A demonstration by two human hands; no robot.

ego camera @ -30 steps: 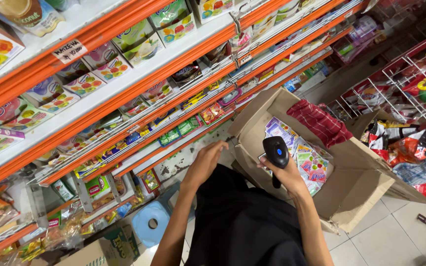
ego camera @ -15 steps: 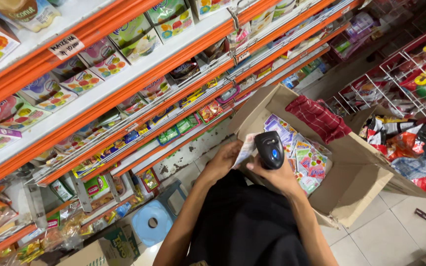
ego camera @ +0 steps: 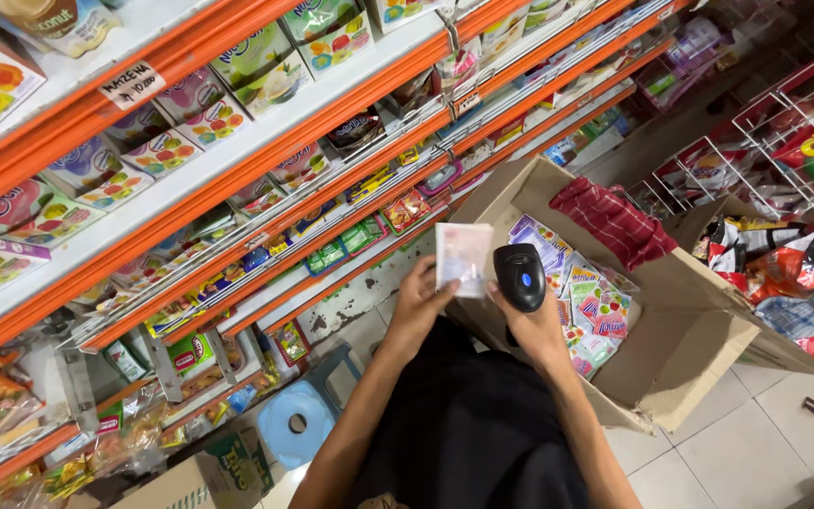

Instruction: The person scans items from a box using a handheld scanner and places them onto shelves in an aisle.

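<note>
My left hand (ego camera: 421, 302) holds a small pale packet (ego camera: 464, 258) upright in front of me. Close beside it on the right, my right hand (ego camera: 531, 316) grips a black handheld scanner (ego camera: 521, 275) with a blue button. Both hands hover over the near left corner of an open cardboard box (ego camera: 699, 330). The box holds several colourful snack packets (ego camera: 588, 302) and a red checked cloth (ego camera: 614, 221). My dark clothing fills the lower middle of the view.
Orange and white shelves (ego camera: 266, 141) stocked with boxes and packets run across the left and top. A blue plastic stool (ego camera: 294, 424) stands on the tiled floor at the lower left. Wire racks with snack bags (ego camera: 784, 141) stand at the right.
My left hand has come up from the box with the pale packet in it. The scanner in my right hand has moved in next to the packet.
</note>
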